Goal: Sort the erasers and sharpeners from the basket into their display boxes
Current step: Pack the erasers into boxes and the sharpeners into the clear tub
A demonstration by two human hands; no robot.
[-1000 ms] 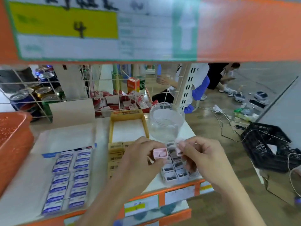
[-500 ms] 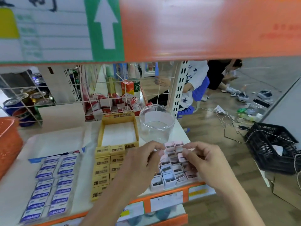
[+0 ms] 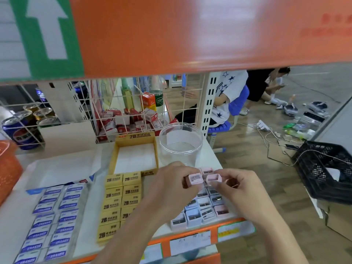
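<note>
Both hands have risen from the sharpener rows [image 3: 202, 212] since half a second ago. On the white shelf [image 3: 62, 168], left to right: orange basket [image 3: 7, 168], blue erasers [image 3: 51, 216], yellow erasers [image 3: 118, 204], clear jar [image 3: 181, 143]. Above the rows, the left hand [image 3: 171, 187] pinches a pink sharpener [image 3: 194, 179] and the right hand [image 3: 238, 187] pinches a second pink sharpener [image 3: 213, 177]. A black crate [image 3: 323, 172] sits on the wooden floor [image 3: 257, 168].

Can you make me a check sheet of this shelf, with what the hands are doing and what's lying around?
Surface: white shelf, stock across its front.
Job's things: yellow erasers, blue erasers and sharpeners in rows; yellow display box looks empty; orange basket at left.
Clutter: clear jar beside the box.
Hands: left hand pinches a pink sharpener in its fingers; right hand pinches a second pink sharpener.
Cables: white cables on the floor, right.
Surroundings: drink cans at back left; black crate; people sitting beyond.
</note>
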